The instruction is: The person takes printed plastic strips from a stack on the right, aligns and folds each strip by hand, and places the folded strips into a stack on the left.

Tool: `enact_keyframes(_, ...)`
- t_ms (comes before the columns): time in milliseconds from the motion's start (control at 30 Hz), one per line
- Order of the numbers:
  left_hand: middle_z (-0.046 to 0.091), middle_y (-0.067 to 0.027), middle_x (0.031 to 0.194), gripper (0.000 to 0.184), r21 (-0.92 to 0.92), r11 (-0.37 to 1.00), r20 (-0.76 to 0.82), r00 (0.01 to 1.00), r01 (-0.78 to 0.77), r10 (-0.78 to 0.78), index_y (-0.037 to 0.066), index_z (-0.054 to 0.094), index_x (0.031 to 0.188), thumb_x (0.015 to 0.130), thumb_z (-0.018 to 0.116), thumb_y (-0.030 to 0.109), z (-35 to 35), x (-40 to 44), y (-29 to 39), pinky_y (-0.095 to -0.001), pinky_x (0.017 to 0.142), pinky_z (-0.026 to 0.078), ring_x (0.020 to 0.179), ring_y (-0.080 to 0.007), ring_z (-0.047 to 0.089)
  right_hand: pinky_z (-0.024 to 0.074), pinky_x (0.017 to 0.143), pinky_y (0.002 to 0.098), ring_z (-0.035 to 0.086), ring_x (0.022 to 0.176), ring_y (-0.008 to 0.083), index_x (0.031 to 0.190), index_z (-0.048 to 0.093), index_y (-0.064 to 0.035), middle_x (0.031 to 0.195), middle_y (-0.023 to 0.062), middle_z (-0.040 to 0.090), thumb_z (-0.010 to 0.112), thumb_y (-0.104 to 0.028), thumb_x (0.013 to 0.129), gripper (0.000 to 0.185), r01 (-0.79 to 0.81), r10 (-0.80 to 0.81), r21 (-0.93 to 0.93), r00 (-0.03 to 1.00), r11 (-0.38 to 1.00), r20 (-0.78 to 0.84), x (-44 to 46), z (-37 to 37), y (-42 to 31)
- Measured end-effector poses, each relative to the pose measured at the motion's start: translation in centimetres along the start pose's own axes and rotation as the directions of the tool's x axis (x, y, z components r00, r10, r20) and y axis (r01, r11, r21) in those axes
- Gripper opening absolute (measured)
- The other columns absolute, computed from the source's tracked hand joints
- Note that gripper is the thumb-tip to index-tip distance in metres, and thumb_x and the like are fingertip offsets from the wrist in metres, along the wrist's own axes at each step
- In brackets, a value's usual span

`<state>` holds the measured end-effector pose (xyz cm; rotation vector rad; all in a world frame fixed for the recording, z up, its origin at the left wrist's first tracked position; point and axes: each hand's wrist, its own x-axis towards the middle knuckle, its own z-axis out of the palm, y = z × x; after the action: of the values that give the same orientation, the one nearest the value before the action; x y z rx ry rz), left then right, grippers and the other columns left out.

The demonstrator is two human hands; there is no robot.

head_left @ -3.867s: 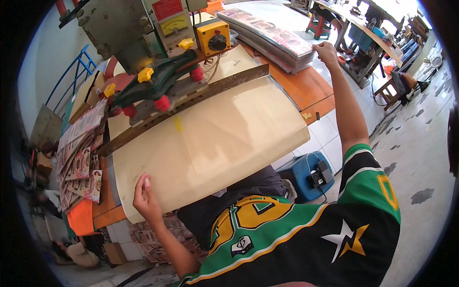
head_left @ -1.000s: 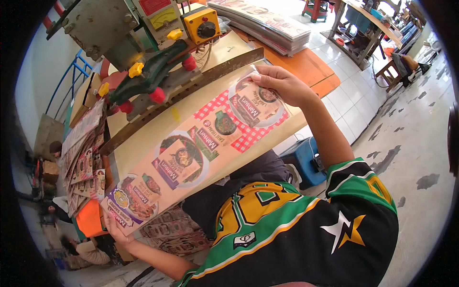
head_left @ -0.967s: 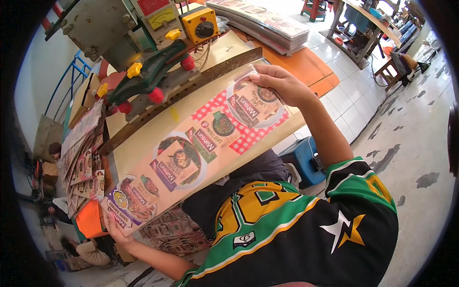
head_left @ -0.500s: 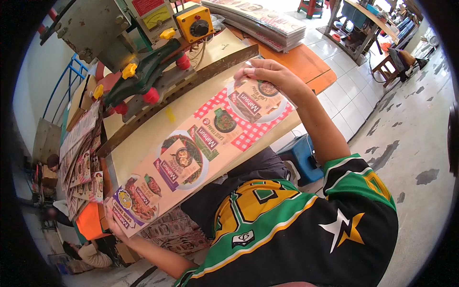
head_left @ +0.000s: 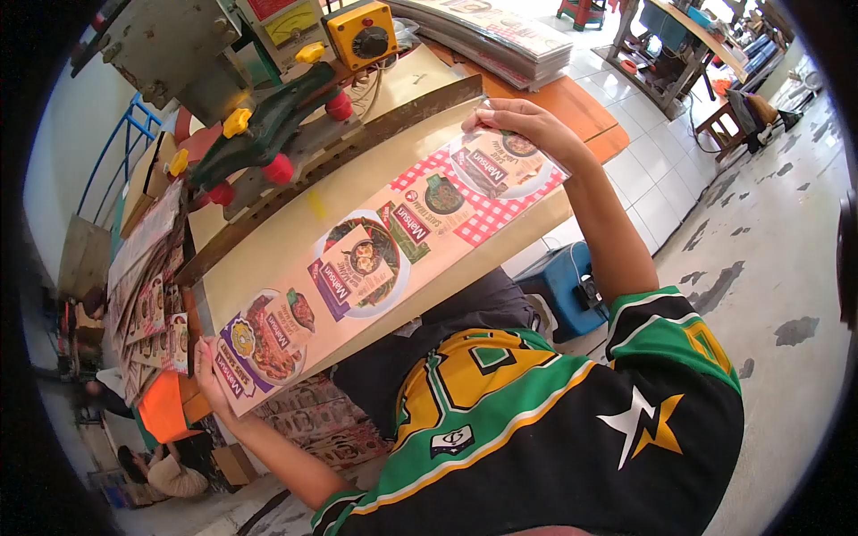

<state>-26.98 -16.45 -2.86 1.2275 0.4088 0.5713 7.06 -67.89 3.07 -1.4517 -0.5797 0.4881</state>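
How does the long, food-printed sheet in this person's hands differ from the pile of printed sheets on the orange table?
The food-printed sheet looks like one thin piece, while the pile of printed sheets is many layers thick. The sheet is held near its ends by the left hand and right hand; the pile lies on the orange table. Both are long and colourfully printed.

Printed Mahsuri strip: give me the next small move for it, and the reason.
Probably ease the printed Mahsuri strip toward the metal bar, keeping it flat. The left hand and right hand grip its opposite ends, and a band of cream sheet shows between strip and bar, so there seems to be room to bring it nearer.
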Motion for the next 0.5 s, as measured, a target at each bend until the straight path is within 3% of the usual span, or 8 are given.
enact_keyframes(233, 0.069, -0.0069, 0.088, 0.02, 0.018, 1.0, 0.037, 0.999, 0.008, -0.009, 0.004, 0.057, 0.101, 0.107, 0.055, 0.022, 0.9, 0.15, 0.31, -0.027, 0.071, 0.058, 0.077, -0.0132, 0.069, 0.0559, 0.071, 0.0189, 0.067, 0.08, 0.0027, 0.107, 0.069, -0.0032, 0.098, 0.0007, 0.069, 0.058, -0.029, 0.106, 0.028, 0.005, -0.009, 0.078, 0.999, 0.997, 0.043, 0.15, 0.4, 0.1)
enact_keyframes(500, 0.068, -0.0054, 0.086, 0.021, 0.057, 0.998, -0.024, 1.0, 0.012, -0.011, 0.004, 0.057, 0.097, 0.107, 0.056, 0.023, 1.12, 0.2, 0.33, -0.0252, 0.069, 0.057, 0.074, -0.0119, 0.068, 0.0561, 0.075, 0.0198, 0.067, 0.081, 0.0037, 0.107, 0.068, -0.0027, 0.099, 0.0013, 0.069, 0.058, -0.029, 0.106, 0.028, 0.044, -0.044, 0.006, 0.999, 0.999, 0.023, 0.62, 0.79, -0.08)
